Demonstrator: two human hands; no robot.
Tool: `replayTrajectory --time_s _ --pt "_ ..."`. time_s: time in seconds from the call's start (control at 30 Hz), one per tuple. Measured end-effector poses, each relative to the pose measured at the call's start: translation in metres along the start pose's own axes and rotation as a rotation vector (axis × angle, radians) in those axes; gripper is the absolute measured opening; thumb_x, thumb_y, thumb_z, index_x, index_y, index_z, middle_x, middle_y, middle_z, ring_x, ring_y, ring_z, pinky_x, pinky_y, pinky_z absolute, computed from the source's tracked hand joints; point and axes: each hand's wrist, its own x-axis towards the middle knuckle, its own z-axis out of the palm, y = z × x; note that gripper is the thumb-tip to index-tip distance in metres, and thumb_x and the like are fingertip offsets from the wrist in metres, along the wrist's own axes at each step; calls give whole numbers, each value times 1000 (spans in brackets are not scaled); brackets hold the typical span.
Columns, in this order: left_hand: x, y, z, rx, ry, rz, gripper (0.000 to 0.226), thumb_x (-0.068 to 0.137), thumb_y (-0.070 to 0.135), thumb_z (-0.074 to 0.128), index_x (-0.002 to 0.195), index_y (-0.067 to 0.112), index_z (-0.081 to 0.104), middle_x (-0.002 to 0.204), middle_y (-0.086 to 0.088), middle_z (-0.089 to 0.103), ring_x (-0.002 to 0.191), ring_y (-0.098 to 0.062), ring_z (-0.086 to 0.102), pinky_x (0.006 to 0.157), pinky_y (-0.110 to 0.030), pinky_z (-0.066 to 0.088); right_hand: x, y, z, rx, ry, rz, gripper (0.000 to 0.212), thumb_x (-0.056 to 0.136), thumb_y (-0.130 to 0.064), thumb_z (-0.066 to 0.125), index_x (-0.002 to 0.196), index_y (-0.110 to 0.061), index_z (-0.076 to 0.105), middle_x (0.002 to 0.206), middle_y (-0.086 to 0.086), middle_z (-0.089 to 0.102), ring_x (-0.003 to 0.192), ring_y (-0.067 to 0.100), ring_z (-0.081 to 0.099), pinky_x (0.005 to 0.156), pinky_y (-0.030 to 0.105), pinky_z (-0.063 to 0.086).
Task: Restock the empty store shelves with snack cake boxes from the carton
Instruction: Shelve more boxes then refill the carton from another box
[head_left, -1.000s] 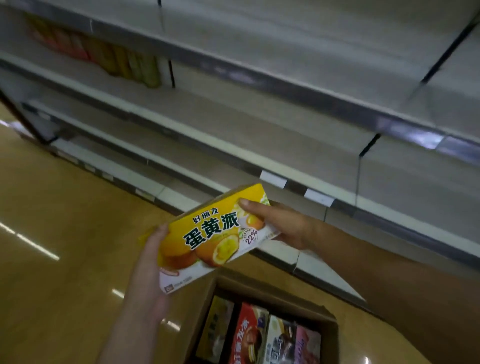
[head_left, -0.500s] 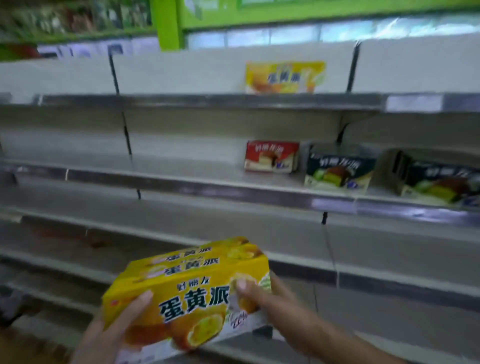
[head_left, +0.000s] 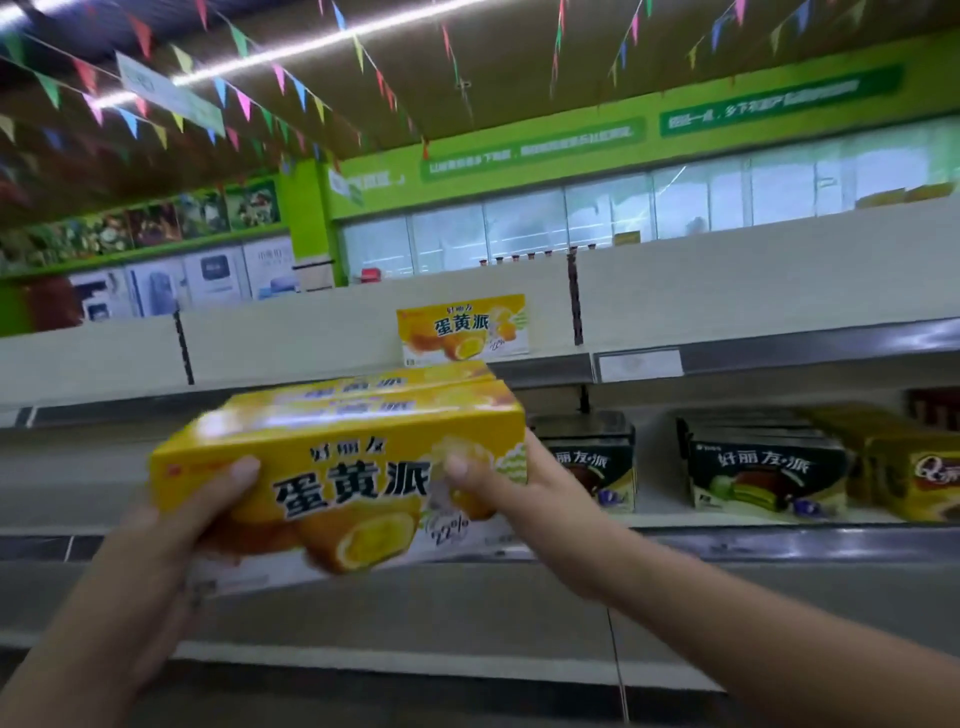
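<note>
Raised shelfward since earlier frame: yellow egg-yolk pie boxes (head_left: 353, 467), ends clasped by fingers (head_left: 228, 483) of left hand (head_left: 156, 540), right hand (head_left: 519, 499). Keep level; seat beside matching box (head_left: 462, 330).

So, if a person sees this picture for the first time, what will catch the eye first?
First the big yellow box in the centre foreground, held by the left hand and right hand at its two ends. Behind it, a matching box stands alone on the top shelf, and dark green boxes sit on the shelf below, to the right. Coloured pennants hang overhead.
</note>
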Motion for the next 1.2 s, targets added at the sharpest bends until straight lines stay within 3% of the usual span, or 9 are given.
replayTrajectory --time_s 0.17,0.3,0.43,0.6,0.83,0.87,0.97,1.07,1.2 --pt "62 29 14 78 -86 42 50 78 34 71 124 16 67 116 -9 76 110 -26 71 103 -47 49 41 -34 -11 -44 56 -53 61 80 -48 73 133 -26 51 119 -3 72 107 13 70 96 33 53" --pt "108 42 23 102 -218 43 74 61 43 90 125 15 66 114 -10 76 104 -27 74 82 -38 63 69 -49 -20 -111 143 -41 66 79 -58 72 132 -26 49 117 2 73 101 18 73 86 35 56" --pt "160 40 28 147 -316 95 95 46 40 96 130 10 63 120 -13 74 110 -31 71 95 -44 55 97 -61 -29 -196 252 -63 83 63 -74 77 125 -23 56 111 5 75 103 26 72 104 52 48" --pt "227 24 35 130 -379 43 113 42 26 98 140 5 46 122 -19 71 107 -36 72 85 -44 59 133 -72 -41 -215 289 -60 87 64 -66 82 127 -12 55 108 11 76 103 29 72 110 54 43" --pt "285 -18 39 200 -462 -39 66 64 11 90 124 7 62 117 -20 73 96 -32 75 79 -38 63 182 -50 -56 -438 335 48 50 84 -50 73 120 -17 62 103 1 77 96 18 74 100 45 53" --pt "288 -24 38 241 -467 -48 63 62 17 91 120 9 65 115 -18 74 94 -31 75 79 -38 62 188 -45 -60 -501 337 76 47 82 -50 76 115 -20 65 100 -1 77 94 17 74 99 44 54" --pt "301 -36 37 299 -493 -81 92 38 44 100 119 16 67 108 -9 78 93 -27 76 77 -36 58 202 -36 -75 -622 313 123 54 67 -56 86 109 -27 69 100 -8 77 98 14 71 100 42 52" --pt "316 -43 36 352 -517 -91 65 61 30 89 121 17 66 105 -4 79 90 -21 76 73 -31 54 212 -35 -83 -770 244 152 39 74 -45 85 106 -29 69 100 -10 75 100 11 67 98 36 48" --pt "333 -59 40 422 -482 -101 48 75 13 83 120 14 67 106 -6 78 89 -18 76 73 -30 55 227 -23 -94 -957 317 269 80 50 -68 87 116 -30 65 112 -9 69 108 16 61 101 37 45"
